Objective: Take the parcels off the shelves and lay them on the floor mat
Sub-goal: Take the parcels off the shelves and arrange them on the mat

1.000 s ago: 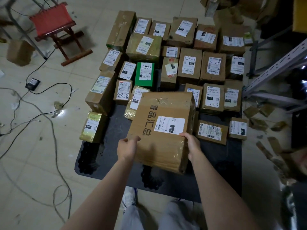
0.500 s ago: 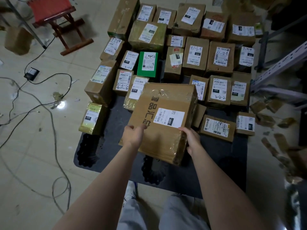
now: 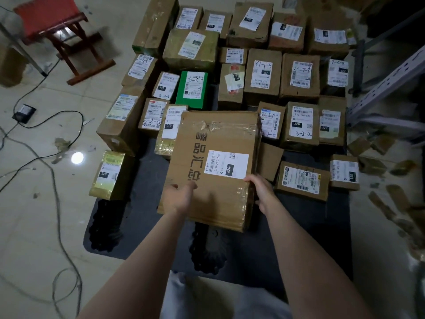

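- Big cardboard parcel (image 3: 213, 157): brown corrugated box, flat and wide, the largest face up.
- Clear tape runs across the far seam, crinkled, and another glossy strip wraps the near right corner.
- Dark printed characters run down the left half; a white shipping label with a black "220" block sits right of centre.
- It sits over the middle of the dark floor mat (image 3: 310, 226), in front of the laid-out rows and tilted. Can't tell whether its far edge touches the mat.
- Left hand (image 3: 181, 198) grips the near left corner, thumb on top and fingers under.
- Right hand (image 3: 262, 192) grips the near right edge, thumb by the label's corner and fingers wrapped down the side.
- Neighbours: a yellow taped parcel (image 3: 167, 132) just to its left, a flat labelled parcel (image 3: 301, 179) to its right, a green box (image 3: 192, 89) behind.
- More labelled brown parcels fill the far half of the mat, packed close.
- Gold-wrapped parcel (image 3: 110, 174) is at the mat's left edge.
- Off the mat: red stool (image 3: 55, 26) far left, cables (image 3: 57, 203) across the tiles, grey shelf upright (image 3: 391, 81) at right.
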